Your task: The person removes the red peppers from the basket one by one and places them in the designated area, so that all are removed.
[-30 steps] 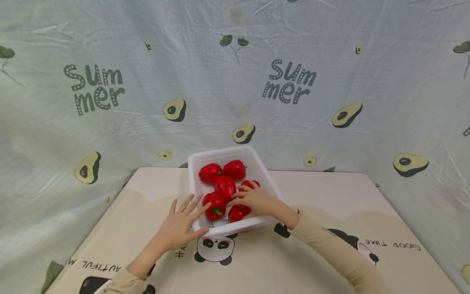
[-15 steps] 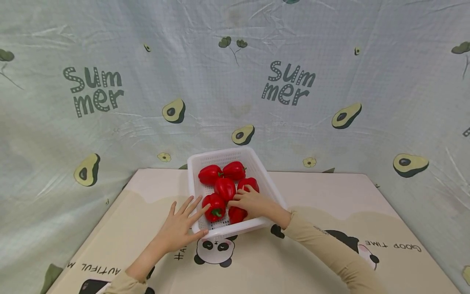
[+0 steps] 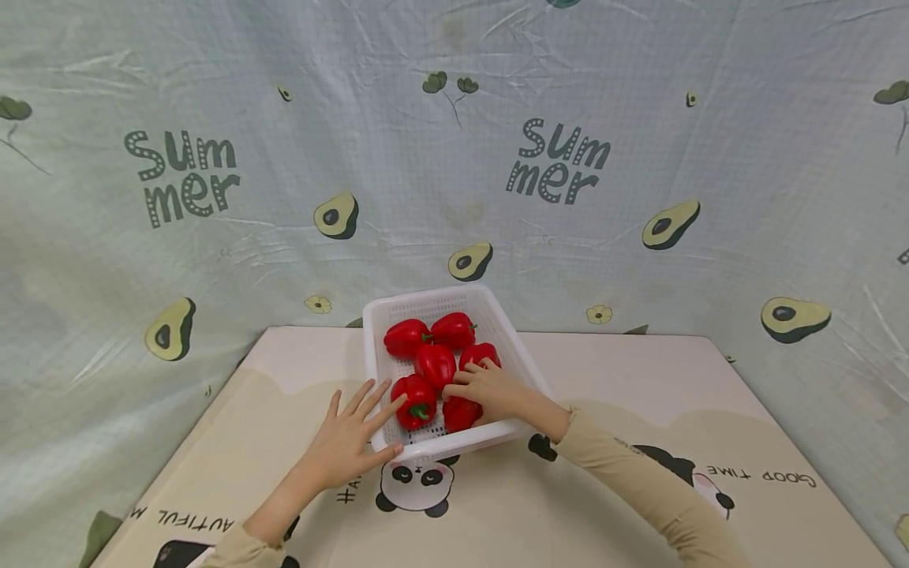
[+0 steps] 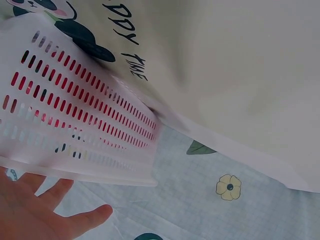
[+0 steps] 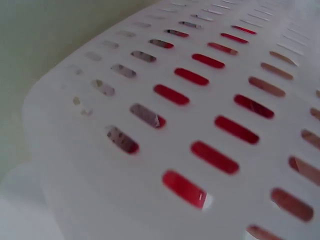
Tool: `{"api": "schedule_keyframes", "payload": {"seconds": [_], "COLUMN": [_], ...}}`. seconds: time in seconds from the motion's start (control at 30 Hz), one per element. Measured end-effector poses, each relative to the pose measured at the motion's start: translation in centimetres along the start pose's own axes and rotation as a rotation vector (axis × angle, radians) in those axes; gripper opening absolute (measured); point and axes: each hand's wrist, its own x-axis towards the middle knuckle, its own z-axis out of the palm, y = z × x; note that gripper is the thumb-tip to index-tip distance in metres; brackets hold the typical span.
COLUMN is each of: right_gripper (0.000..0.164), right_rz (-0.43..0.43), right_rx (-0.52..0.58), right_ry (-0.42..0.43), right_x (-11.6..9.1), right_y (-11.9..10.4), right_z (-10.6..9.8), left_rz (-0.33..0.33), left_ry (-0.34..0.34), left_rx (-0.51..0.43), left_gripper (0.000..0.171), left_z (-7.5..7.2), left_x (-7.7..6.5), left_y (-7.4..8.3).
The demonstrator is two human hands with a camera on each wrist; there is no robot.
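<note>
A white slotted plastic basket (image 3: 398,448) holds several red bell peppers (image 3: 435,364). My left hand (image 3: 341,443) lies with fingers spread over the basket's front left corner, fingertips reaching over the rim. In the left wrist view, those fingers (image 4: 90,220) show straight beside the basket wall (image 4: 30,150). My right hand (image 3: 497,391) is inside the basket, its fingers and thumb bent around the front right pepper (image 3: 460,415). Another pepper (image 3: 480,355) sits just beyond its fingertips. The right wrist view looks at the slotted basket wall (image 5: 125,200), with red and fingers showing through the slots.
The basket stands slightly turned on a cream table mat (image 3: 554,505) printed with pandas and lettering. Behind the table hangs a pale curtain (image 3: 398,142) with avocado prints. A dark printed patch (image 3: 176,552) shows by the left sleeve.
My right hand has drawn slightly back toward the front right pepper, which has turned a little under the fingers. The left hand and the basket have stayed in place.
</note>
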Motion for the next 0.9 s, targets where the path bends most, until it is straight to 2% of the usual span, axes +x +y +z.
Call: {"api": "schedule_keyframes", "payload": {"seconds": [0.13, 0.43, 0.7, 0.9], "right_gripper": [0.058, 0.070, 0.064, 0.063], "right_rz": [-0.012, -0.027, -0.051, -0.035], "right_rx": [-0.019, -0.140, -0.164, -0.192], "right_ry": [0.036, 0.100, 0.144, 0.142], "right_x": [-0.3, -1.2, -1.9, -2.3], "right_y": [0.2, 0.4, 0.4, 0.6], "right_z": [-0.5, -1.3, -1.7, -2.3], "left_rz": [0.006, 0.009, 0.018, 0.021], "left_ry": [0.011, 0.016, 0.031, 0.029], "left_rx": [-0.002, 0.002, 0.006, 0.009], "left_gripper": [0.065, 0.065, 0.064, 0.064], "left_z": [0.0, 0.0, 0.0, -0.1], "left_x": [0.0, 0.0, 0.0, 0.0], "left_y": [0.0, 0.0, 0.0, 0.0]}}
